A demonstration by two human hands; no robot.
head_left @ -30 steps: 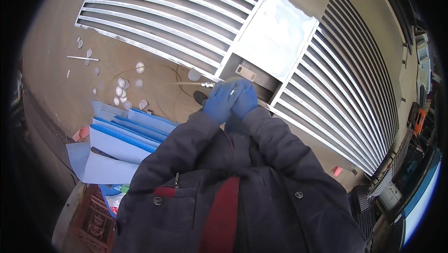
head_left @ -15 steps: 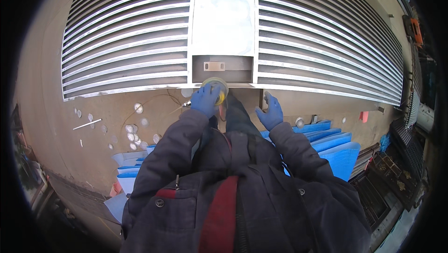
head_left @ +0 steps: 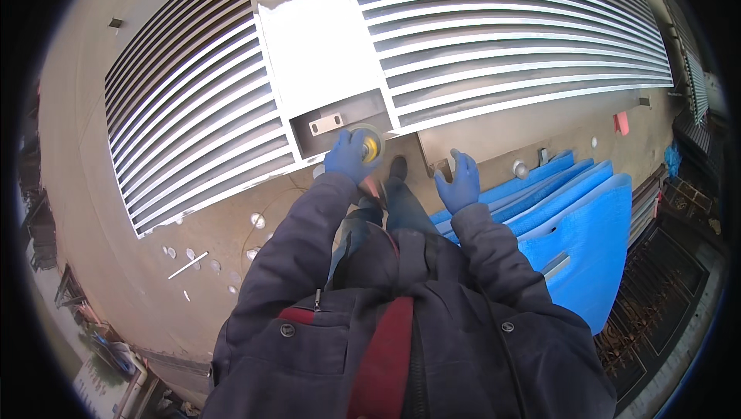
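I see a round disc with a yellow centre (head_left: 369, 144) sitting at the near edge of the plain metal panel (head_left: 318, 52), just beside a small pale plate (head_left: 325, 123). My left hand (head_left: 349, 158), blue-gloved, has its grip clenched around the disc — held at the gap between the two slatted grilles (head_left: 193, 125), probably because that is the only flat face to reach. My right hand (head_left: 458, 182) hangs released, fingers spread, holding nothing — likely for balance. To the right lie blue sheets (head_left: 587, 234); small white discs (head_left: 224, 253) dot the floor at left.
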